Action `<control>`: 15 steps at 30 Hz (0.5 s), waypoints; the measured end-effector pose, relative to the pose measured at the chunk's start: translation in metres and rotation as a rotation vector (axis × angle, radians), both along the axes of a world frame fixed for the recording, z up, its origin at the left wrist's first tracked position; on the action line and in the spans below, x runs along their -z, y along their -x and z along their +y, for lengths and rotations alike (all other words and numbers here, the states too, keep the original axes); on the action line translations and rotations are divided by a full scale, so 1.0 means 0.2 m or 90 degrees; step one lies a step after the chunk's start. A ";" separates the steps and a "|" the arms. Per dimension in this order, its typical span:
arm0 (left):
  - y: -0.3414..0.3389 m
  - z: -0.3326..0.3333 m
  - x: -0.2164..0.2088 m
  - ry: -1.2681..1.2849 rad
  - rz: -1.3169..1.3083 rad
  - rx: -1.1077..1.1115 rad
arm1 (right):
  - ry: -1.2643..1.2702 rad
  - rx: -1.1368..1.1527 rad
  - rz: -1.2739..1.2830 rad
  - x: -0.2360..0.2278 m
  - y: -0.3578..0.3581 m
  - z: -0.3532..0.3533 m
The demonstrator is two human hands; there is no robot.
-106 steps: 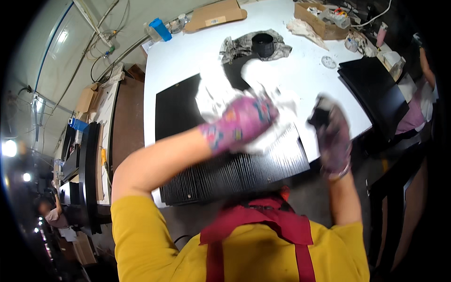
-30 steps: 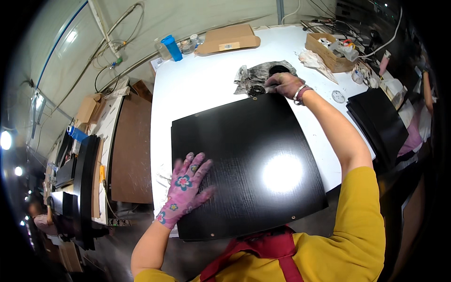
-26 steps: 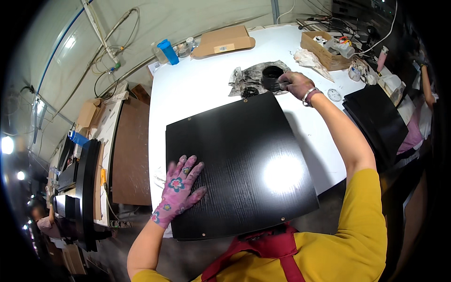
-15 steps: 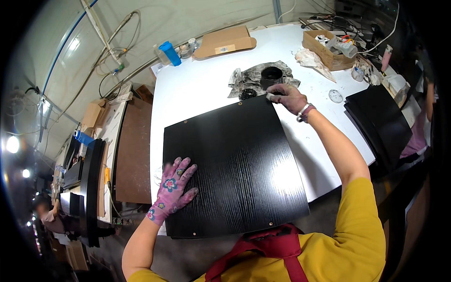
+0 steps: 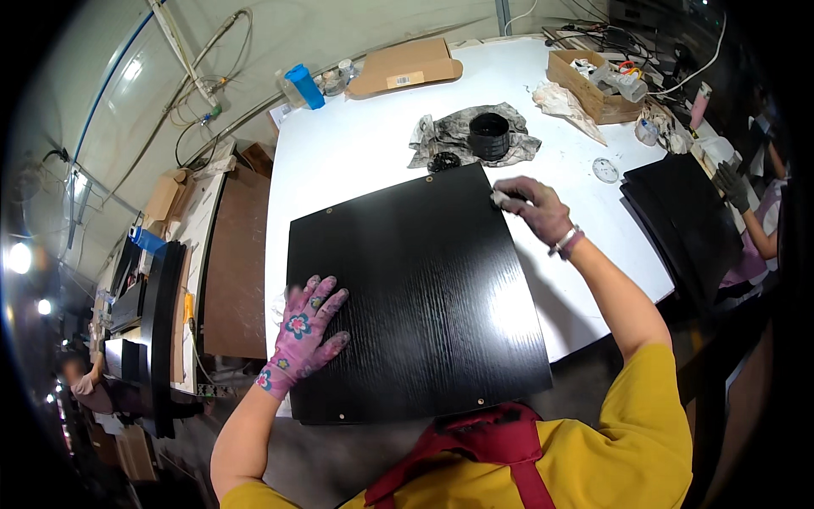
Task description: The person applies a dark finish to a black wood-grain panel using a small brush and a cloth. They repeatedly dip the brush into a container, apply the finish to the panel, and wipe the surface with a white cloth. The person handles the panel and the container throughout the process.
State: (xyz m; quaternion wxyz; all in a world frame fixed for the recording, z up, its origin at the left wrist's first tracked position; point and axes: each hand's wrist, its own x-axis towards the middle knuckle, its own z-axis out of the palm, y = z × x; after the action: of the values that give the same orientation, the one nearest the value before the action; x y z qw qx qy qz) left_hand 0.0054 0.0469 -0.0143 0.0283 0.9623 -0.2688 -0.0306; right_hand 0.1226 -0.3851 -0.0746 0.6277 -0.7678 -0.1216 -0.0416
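Observation:
A black wood-grain panel (image 5: 407, 288) lies on the white table in front of me, with small round holes near its corners. My left hand (image 5: 307, 335), in a pink flowered glove, rests with fingers spread on the panel's left side. At the right edge, near the far corner, my right hand (image 5: 543, 214) in a stained glove pinches a small pale wad (image 5: 498, 198). Its exact kind is hidden by the fingers. Beyond the panel, a round black pot (image 5: 489, 140) stands on a stained, crumpled cloth (image 5: 526, 151), beside a small black round piece (image 5: 443, 161).
The white table (image 5: 339, 161) carries an open cardboard box (image 5: 407, 66), a blue cup (image 5: 305, 86) and a box of odds and ends (image 5: 593, 89). Black panels (image 5: 687, 225) are stacked at the right, near another person's gloved hand (image 5: 731, 185). A side bench (image 5: 199, 288) stands left.
My right hand has moved from the panel's far right corner a little down its right edge, toward me. My left hand stays on the panel. A co-worker's gloved hand has appeared at the right.

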 end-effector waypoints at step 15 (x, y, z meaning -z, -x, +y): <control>0.02 0.02 0.04 0.044 -0.068 0.012 | 0.073 -0.031 -0.121 -0.07 1.21 -0.03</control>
State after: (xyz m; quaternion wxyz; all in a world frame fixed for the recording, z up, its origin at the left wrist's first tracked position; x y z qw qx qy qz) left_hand 0.0011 0.0519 -0.0217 0.0469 0.9585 -0.2795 0.0294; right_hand -0.1200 -0.3906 -0.0614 0.5689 -0.7920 -0.2013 -0.0921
